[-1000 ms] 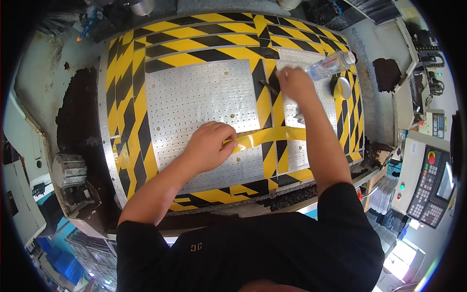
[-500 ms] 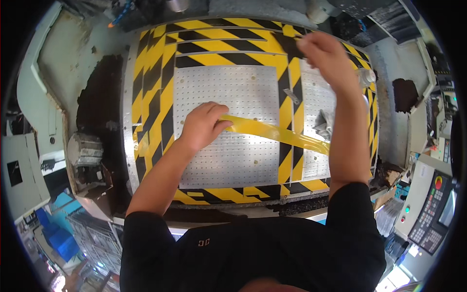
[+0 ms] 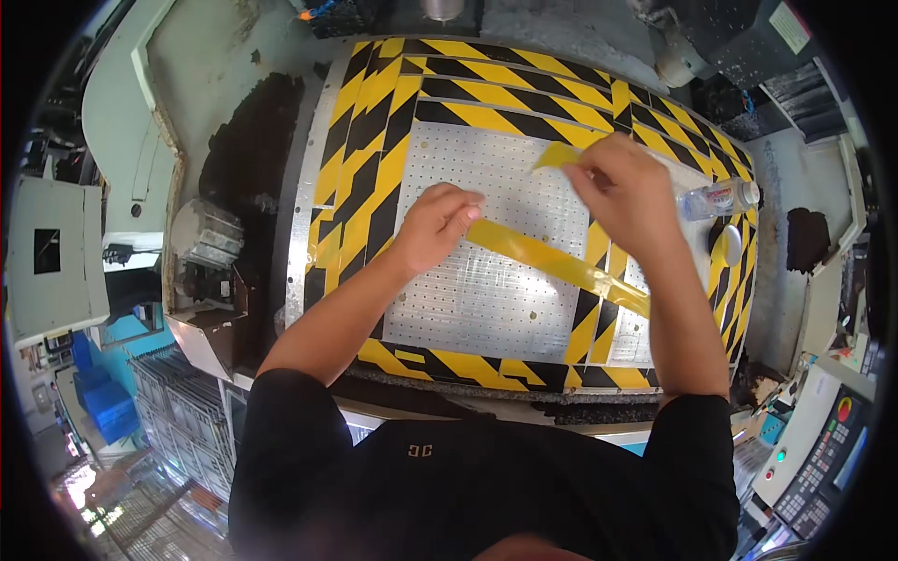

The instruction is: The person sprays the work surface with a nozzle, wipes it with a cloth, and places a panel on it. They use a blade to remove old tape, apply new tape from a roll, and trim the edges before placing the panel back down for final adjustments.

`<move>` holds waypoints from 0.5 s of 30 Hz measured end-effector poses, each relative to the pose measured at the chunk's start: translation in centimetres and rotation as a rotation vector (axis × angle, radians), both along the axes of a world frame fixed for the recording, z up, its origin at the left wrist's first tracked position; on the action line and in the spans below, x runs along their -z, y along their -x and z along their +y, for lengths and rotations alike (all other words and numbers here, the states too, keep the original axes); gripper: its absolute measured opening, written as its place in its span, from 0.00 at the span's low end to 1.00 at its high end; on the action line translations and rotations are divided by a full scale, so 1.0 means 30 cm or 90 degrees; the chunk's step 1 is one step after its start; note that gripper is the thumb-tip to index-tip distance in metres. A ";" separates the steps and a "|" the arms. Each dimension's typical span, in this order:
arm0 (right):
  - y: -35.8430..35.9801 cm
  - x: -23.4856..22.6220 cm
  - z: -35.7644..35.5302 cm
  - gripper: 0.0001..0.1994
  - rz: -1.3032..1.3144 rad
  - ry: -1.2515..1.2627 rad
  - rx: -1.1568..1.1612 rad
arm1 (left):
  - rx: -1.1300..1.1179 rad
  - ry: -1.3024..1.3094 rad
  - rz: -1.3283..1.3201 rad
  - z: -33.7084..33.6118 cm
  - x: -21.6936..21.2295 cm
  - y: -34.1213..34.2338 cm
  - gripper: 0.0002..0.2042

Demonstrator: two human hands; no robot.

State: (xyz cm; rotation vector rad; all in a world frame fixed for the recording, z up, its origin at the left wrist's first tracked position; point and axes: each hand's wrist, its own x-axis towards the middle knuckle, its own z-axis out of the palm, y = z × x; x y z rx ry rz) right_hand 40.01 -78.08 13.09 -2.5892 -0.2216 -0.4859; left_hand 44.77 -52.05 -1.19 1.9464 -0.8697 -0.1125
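Note:
A long strip of yellow tape (image 3: 538,257) slants over the perforated metal plate (image 3: 468,318). Its left end meets the pinched thumb and fingertips of my left hand (image 3: 435,229). The other end runs toward my right forearm, which hides part of it. My right hand (image 3: 625,192), fingers closed, is above the plate's far right part. From its fingertips a short curled piece of yellow tape (image 3: 558,155) sticks out to the left. Black-and-yellow striped tape (image 3: 505,90) frames the plate in several rows.
A clear plastic bottle (image 3: 718,200) lies right of my right hand, with a round whitish disc (image 3: 732,245) nearer me. A metal cylinder (image 3: 208,234) stands left of the plate. At far right is a control panel (image 3: 823,449); grey crates (image 3: 182,411) are stacked at lower left.
My right hand has come from the far right corner toward the middle, now with a short yellow tape piece showing. My left hand stays at the strip's end. The view has shifted.

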 end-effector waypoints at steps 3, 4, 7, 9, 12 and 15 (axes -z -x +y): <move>-0.027 0.044 0.139 0.10 0.028 -0.073 -0.029 | -0.069 0.044 0.187 0.022 -0.120 0.050 0.13; -0.030 0.054 0.197 0.10 0.047 -0.113 -0.016 | -0.034 0.040 0.265 0.031 -0.140 0.055 0.14; -0.045 0.078 0.325 0.11 0.114 -0.174 -0.039 | -0.126 0.350 0.463 0.055 -0.144 0.039 0.19; -0.058 0.119 0.355 0.12 0.163 -0.204 -0.062 | -0.152 0.350 0.493 0.099 -0.166 0.012 0.23; -0.087 0.171 0.382 0.13 0.378 -0.419 -0.115 | -0.036 0.285 0.497 0.197 -0.139 -0.017 0.24; -0.110 0.195 0.404 0.14 0.472 -0.559 -0.201 | -0.030 0.284 0.489 0.238 -0.146 -0.011 0.23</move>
